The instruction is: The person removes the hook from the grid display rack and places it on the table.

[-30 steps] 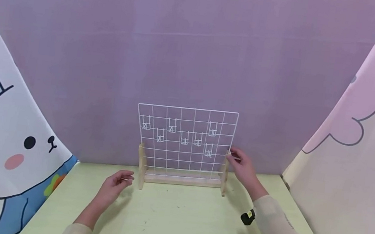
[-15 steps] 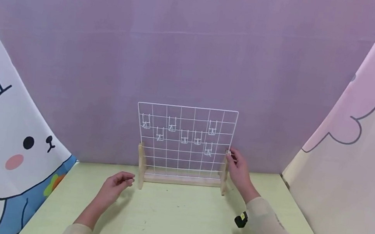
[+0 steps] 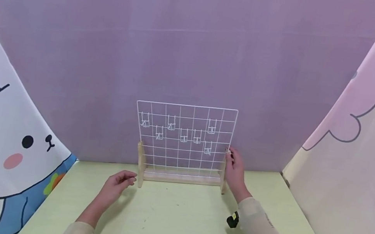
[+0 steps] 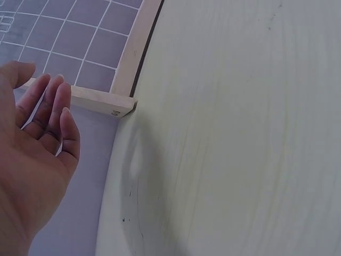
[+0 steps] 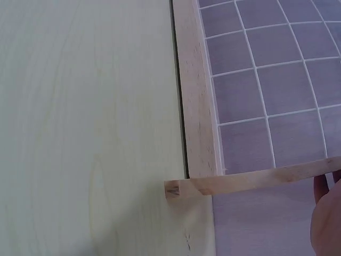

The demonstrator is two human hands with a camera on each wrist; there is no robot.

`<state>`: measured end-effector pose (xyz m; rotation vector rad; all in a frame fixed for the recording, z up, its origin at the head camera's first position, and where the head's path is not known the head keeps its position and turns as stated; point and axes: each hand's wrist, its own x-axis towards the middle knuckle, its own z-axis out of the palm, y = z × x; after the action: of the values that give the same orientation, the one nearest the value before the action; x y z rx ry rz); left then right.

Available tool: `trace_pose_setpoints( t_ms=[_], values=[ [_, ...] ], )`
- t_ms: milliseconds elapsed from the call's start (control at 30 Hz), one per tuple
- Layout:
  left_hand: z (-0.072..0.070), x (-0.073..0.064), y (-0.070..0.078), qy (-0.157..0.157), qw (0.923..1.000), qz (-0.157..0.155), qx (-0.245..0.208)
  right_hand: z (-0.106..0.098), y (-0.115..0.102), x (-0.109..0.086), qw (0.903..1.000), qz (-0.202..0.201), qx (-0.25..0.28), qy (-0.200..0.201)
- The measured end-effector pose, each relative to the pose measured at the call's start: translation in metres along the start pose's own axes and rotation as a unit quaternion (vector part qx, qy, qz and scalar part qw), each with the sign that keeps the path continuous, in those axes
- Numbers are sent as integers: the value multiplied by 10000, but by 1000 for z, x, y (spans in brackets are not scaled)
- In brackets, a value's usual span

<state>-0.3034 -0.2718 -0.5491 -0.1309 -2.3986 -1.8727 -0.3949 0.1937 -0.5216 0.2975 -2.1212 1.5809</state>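
Note:
A white wire grid (image 3: 187, 105) stands upright between two wooden side posts joined by a wooden base bar (image 3: 181, 178). Several small white wire hooks (image 3: 207, 149) hang on its upper half. At the top of the right post (image 3: 223, 176), my right hand (image 3: 236, 174) pinches the rack's edge; its fingertips are partly hidden, and only some fingers show beside the post in the right wrist view. My left hand (image 3: 113, 188) hovers beside the left post (image 3: 140, 162), fingers loosely bent. The left wrist view shows its palm (image 4: 32, 165) holding nothing.
The rack stands at the back of a pale yellow-green table (image 3: 175, 217), close to a purple cloth backdrop (image 3: 195, 55). Printed cloths flank the table, one with a rabbit (image 3: 12, 138). Small dark marks dot the tabletop.
My right forearm has swung inward to the left while the fingers stay at the right post's top. My left hand has barely moved. The rack sits slightly higher in the view.

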Motion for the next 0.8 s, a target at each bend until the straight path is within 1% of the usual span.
trace_pose_setpoints(
  t_ms=[67, 133, 300, 400, 500, 600, 733, 800],
  values=[
    [1, 0, 0, 20, 10000, -15, -18, 1, 0, -1, 10000, 6, 49, 37],
    [1, 1, -1, 8, 10000, 36, 39, 2, 1, -1, 10000, 19, 68, 48],
    [0, 2, 0, 12, 9995, 122, 287, 1, 0, -1, 9999, 92, 106, 46],
    [-1, 3, 4, 89, 9994, 119, 323, 0, -1, -1, 9998, 180, 107, -16],
    [0, 9, 8, 114, 9992, 215, 309, -2, -2, -2, 9996, 272, 103, -57],
    [1, 15, 15, 116, 9992, 326, 197, -2, -2, -2, 9994, 293, 159, -49],
    [4, 22, 30, 128, 9990, 427, -6, -2, -1, -2, 9995, 236, 214, -43],
    [6, 26, 38, 157, 9987, 486, -90, -2, -3, -2, 9991, 319, 275, -97]
  ],
)
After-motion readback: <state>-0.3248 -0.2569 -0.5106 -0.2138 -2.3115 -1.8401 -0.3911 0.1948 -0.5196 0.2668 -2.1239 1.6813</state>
